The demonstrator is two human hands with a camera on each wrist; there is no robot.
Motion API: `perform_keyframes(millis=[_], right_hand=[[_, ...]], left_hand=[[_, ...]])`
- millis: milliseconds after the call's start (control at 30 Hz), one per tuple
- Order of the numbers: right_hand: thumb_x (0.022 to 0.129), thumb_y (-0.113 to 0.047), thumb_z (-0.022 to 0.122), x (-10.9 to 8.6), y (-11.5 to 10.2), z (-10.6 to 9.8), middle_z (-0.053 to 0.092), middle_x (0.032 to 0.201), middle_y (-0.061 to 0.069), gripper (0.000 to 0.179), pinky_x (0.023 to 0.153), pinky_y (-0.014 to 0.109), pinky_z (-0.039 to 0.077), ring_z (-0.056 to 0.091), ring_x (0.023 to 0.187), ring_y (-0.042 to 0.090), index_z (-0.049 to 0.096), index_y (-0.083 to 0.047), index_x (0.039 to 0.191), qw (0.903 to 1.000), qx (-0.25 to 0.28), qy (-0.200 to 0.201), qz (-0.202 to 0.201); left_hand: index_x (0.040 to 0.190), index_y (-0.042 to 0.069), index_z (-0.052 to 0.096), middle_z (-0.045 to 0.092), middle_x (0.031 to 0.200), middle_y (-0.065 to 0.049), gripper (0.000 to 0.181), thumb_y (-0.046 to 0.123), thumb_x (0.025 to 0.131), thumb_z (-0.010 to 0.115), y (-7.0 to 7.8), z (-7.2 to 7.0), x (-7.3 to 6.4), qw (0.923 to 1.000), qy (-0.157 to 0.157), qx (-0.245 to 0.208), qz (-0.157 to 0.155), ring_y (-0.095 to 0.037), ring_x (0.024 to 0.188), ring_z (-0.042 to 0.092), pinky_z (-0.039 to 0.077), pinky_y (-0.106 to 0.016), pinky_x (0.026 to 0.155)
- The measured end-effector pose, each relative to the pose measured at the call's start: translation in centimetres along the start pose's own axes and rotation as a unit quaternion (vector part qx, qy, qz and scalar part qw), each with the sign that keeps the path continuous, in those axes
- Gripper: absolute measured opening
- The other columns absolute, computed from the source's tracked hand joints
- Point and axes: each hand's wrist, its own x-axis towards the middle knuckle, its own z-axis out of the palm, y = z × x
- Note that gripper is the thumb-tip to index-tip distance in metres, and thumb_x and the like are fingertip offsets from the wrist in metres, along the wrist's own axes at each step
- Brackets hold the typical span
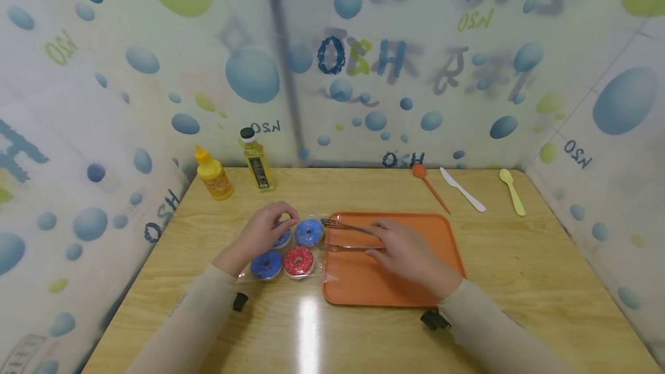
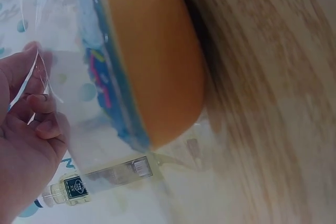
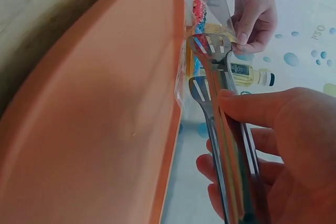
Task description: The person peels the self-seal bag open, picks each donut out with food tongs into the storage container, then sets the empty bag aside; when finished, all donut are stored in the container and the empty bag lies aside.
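Toy donuts lie in a clear plastic bag (image 1: 318, 265) left of the tray: a red one (image 1: 298, 261) at the front, a blue one (image 1: 309, 232) behind it, another blue one (image 1: 266, 265) at the left and a third partly under my left hand (image 1: 267, 227). In the left wrist view, the fingertips (image 2: 35, 51) of that hand pinch the film of the bag. My right hand (image 1: 407, 250) holds metal tongs (image 3: 223, 114) above the orange tray (image 1: 384, 287). The slotted tips of the tongs are apart, near the bag's right side, with nothing visible between them.
Behind the bag stand a yellow squeeze bottle (image 1: 215, 176) and an oil bottle (image 1: 258, 165). An orange spoon (image 1: 428, 183), a white knife (image 1: 462, 190) and a yellow-green spoon (image 1: 512, 190) lie at the back right. Patterned walls border the wooden table (image 1: 525, 287).
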Motion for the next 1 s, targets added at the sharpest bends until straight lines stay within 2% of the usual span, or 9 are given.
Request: perform_keyframes(millis=[233, 500, 567, 800, 1000], right_hand=[[0.093, -0.035, 0.079, 1.0, -0.6, 0.0, 0.064, 0.128, 0.002, 0.055, 0.088, 0.040, 0.057, 0.066, 0.104, 0.017, 0.061, -0.022, 0.143, 0.9999, -0.010, -0.011, -0.001], [0.094, -0.035, 0.077, 1.8, -1.0, 0.5, 0.063, 0.130, 0.002, 0.054, 0.090, 0.041, 0.057, 0.065, 0.107, 0.019, 0.060, -0.022, 0.144, 0.9994, -0.012, -0.032, 0.004], [0.095, -0.034, 0.077, 1.9, -1.0, 0.6, 0.063, 0.131, 0.002, 0.053, 0.093, 0.042, 0.056, 0.066, 0.110, 0.020, 0.061, -0.021, 0.144, 0.9994, -0.015, -0.030, 0.002], [0.095, -0.032, 0.077, 1.7, -1.0, 1.0, 0.065, 0.126, 0.003, 0.053, 0.089, 0.041, 0.057, 0.066, 0.103, 0.019, 0.060, -0.021, 0.144, 0.9999, -0.011, -0.013, -0.002], [0.094, -0.031, 0.078, 1.2, -0.6, 1.2, 0.065, 0.123, 0.003, 0.052, 0.084, 0.039, 0.057, 0.065, 0.097, 0.017, 0.062, -0.019, 0.142, 0.9999, 0.003, 0.010, -0.008]], left_hand=[[0.102, 0.018, 0.070, 0.067, 0.100, 0.003, 0.003, 0.019, 0.101, 0.068, -0.1, -0.1, 0.1, 1.0000, -0.006, 0.003, 0.003, -0.015, 0.083, 0.052, 0.046, -0.032, 0.074], [0.101, 0.019, 0.070, 0.067, 0.102, 0.003, 0.003, 0.017, 0.102, 0.067, 0.2, -0.2, 0.0, 0.9999, -0.008, 0.006, -0.007, -0.016, 0.086, 0.054, 0.047, -0.034, 0.076], [0.101, 0.019, 0.069, 0.068, 0.102, 0.002, 0.003, 0.017, 0.102, 0.067, 0.2, -0.2, 0.0, 0.9999, -0.008, 0.005, -0.011, -0.016, 0.087, 0.054, 0.047, -0.034, 0.076], [0.102, 0.019, 0.070, 0.067, 0.102, 0.002, 0.003, 0.017, 0.102, 0.067, 0.0, -0.1, -0.1, 0.9997, -0.010, 0.003, -0.022, -0.016, 0.088, 0.055, 0.048, -0.033, 0.077], [0.104, 0.015, 0.068, 0.064, 0.097, -0.001, 0.005, 0.020, 0.103, 0.066, -0.2, -0.1, -0.3, 0.9993, -0.012, 0.004, -0.034, -0.015, 0.077, 0.050, 0.045, -0.031, 0.070]])
